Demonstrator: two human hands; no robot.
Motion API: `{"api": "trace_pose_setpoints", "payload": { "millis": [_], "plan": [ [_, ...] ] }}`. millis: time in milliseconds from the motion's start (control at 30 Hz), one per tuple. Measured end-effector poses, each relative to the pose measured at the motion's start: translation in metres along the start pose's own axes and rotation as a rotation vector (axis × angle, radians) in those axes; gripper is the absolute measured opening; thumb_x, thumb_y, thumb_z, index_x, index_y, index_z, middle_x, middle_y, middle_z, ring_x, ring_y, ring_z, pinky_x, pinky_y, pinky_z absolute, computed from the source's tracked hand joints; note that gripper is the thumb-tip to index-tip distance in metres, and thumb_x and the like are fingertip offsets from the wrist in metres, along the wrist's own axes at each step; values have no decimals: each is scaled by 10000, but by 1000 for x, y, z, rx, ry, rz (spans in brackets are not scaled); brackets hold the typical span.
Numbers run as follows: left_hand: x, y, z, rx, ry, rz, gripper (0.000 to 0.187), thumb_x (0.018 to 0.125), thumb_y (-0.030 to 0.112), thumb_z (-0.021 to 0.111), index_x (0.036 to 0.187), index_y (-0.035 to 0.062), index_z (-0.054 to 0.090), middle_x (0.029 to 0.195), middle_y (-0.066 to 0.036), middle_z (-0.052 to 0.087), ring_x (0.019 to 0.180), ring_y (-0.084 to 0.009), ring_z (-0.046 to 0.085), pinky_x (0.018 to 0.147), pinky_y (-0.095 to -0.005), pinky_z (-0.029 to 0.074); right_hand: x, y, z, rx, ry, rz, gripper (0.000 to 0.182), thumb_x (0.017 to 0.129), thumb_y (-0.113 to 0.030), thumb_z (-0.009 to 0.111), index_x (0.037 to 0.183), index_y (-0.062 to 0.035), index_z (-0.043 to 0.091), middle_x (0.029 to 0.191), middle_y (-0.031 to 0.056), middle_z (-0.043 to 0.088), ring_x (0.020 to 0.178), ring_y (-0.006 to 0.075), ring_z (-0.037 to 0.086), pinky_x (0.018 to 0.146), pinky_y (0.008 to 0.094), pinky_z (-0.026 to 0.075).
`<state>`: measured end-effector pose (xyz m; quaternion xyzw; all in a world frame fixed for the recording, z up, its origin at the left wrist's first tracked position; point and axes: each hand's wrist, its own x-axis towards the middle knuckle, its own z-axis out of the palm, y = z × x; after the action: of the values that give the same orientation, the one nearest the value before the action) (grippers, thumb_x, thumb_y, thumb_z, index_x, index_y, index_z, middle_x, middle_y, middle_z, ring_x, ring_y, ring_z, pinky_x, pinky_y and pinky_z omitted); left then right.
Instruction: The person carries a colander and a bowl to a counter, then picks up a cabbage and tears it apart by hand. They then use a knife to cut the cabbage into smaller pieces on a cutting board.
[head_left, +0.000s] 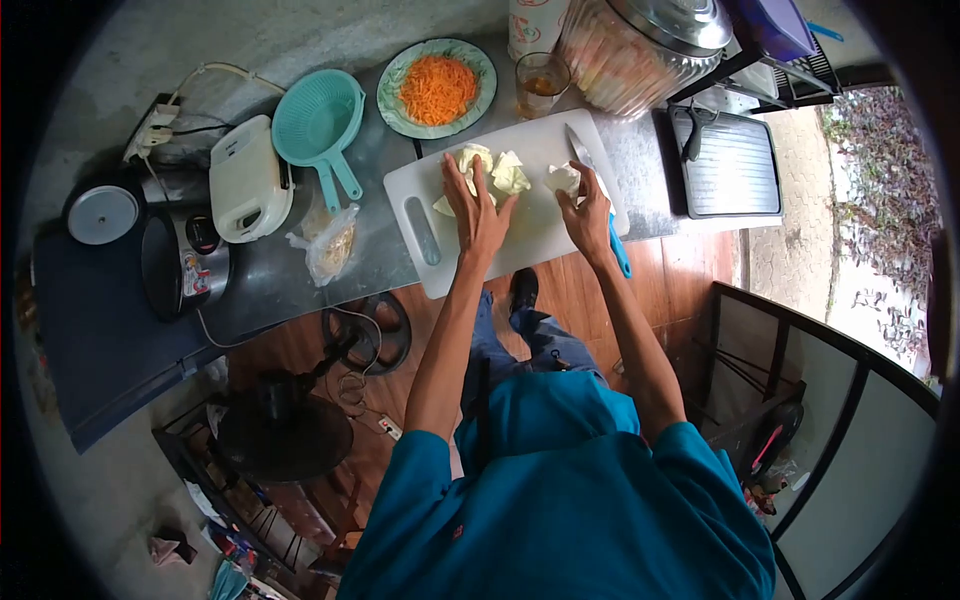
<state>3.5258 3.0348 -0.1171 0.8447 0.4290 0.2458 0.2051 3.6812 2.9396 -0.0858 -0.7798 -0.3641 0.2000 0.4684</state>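
Note:
On the white cutting board (540, 225) lie several pale yellow-green cabbage pieces (510, 173). My left hand (480, 220) rests over those at the left, its fingers spread and touching them. With my right hand (585, 212) I grip a smaller cabbage piece (562, 178) between thumb and fingers; the fingers partly cover it. A knife (619, 250) with a blue handle lies along the board's right side, its blade pointing away from me and its middle hidden behind my right hand.
Beyond the board stand a plate (480, 112) of shredded carrot, a glass (541, 88) and a large jar (625, 60). Left are a green colander (318, 118), a tied plastic bag (330, 245) and a white sandwich maker (250, 180). A grill pan (735, 165) sits at right.

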Motion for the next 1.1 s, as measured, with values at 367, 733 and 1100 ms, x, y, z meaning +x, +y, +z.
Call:
{"api": "trace_pose_setpoints", "payload": {
  "millis": [367,733,1100],
  "plan": [
    [26,0,4,21,-37,6,906,782,304,781,1509,139,267,1583,-216,110,1436,-446,182,1107,-617,251,-12,11,-40,121,-64,213,527,804,-72,629,1317,-56,511,917,171,685,832,218,681,762,331,518],
    [40,6,44,-117,-91,445,545,823,290,729,1306,103,557,1369,-155,458,1280,-346,422,1058,-459,378,-24,30,-62,363,52,188,504,872,-101,635,1345,-28,475,955,167,694,812,179,668,700,305,529],
    [51,41,21,-74,-71,374,672,860,390,685,1406,81,443,1502,-175,317,1394,-366,279,1103,-508,267,-30,-12,-65,602,-57,169,660,851,-25,675,1413,-25,330,962,157,672,843,171,643,773,302,506]
  ]
}}
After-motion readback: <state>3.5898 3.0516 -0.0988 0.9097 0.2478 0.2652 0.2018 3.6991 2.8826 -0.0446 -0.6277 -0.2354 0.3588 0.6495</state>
